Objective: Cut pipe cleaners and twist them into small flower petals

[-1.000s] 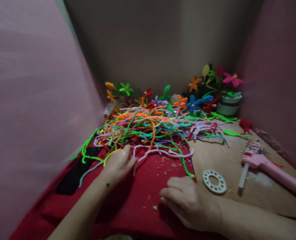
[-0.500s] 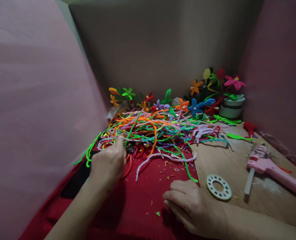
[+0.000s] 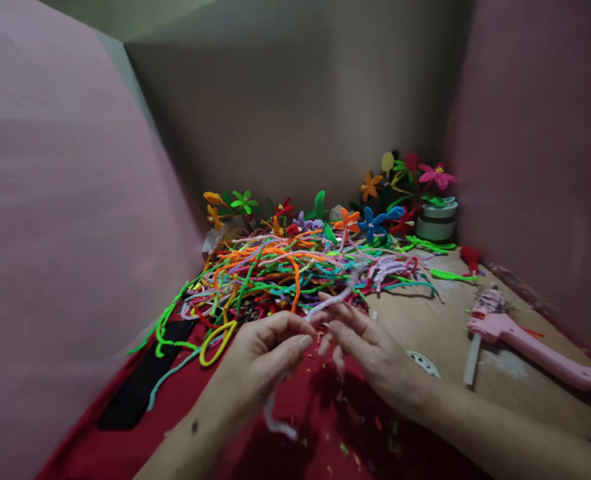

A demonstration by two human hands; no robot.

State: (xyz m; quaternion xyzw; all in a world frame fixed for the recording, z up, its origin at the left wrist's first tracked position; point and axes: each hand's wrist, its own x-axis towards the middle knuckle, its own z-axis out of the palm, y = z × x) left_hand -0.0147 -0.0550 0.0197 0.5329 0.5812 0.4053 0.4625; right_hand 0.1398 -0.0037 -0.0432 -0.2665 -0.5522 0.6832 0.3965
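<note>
A pale lilac pipe cleaner (image 3: 332, 300) is pinched between the thumb and fingers of my left hand (image 3: 270, 353). One end slants up to the right, somewhat blurred; the other hangs below the hand and curls near the red cloth (image 3: 255, 427). Beside it, my right hand (image 3: 360, 340) has its fingers apart and slightly bent, close to the pipe cleaner and my left fingertips. Whether they touch it I cannot tell. Beyond both hands lies a tangled heap of coloured pipe cleaners (image 3: 275, 267).
On the board at right are a pink glue gun (image 3: 530, 343) and a white ring with holes (image 3: 424, 364), partly behind my right arm. Pipe-cleaner flowers (image 3: 372, 223) and a pale pot (image 3: 436, 220) stand at the back. A black flat object (image 3: 130, 393) lies at left.
Both hands have come together in the middle, my left from the heap and my right from the cloth's right side. The lilac pipe cleaner lying before the heap is now in my left hand.
</note>
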